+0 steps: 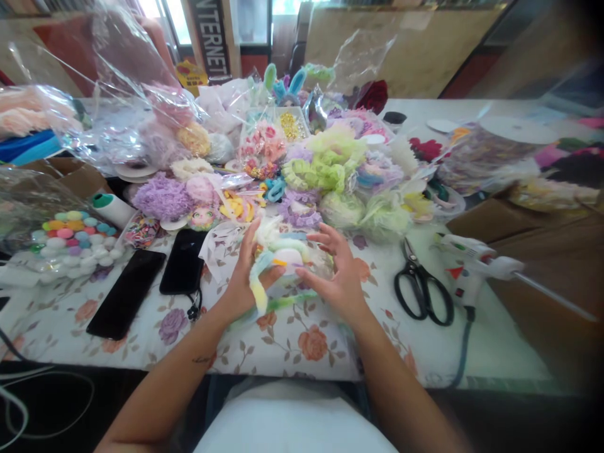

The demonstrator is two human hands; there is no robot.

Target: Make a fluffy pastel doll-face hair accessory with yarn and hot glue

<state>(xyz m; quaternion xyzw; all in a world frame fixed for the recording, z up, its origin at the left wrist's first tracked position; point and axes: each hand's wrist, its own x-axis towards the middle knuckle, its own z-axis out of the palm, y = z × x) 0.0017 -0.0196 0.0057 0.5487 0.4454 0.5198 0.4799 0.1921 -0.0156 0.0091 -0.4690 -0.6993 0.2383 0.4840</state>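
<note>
My left hand (245,277) grips a pastel fuzzy craft piece (289,257) from the left, its thumb pressed to the near side. The piece has yellow, green and blue chenille strands around a pale lavender middle, with a small orange bit at the front and white fluff on top. Facing it from the right, my right hand (335,270) has its fingers spread, the thumb tip close to the piece; whether it touches is unclear. Below them a pale green fuzzy strand (295,298) lies over the flowered cloth (311,343). Blur hides fine detail.
Heaped craft supplies, including lime green ruffled trim (325,160) and purple yarn (163,196), fill the back. Two black phones (125,292) lie left, near a bag of pompoms (75,239). Black-handled scissors (422,289), a corded glue gun (472,264) and a cardboard box (542,270) are right.
</note>
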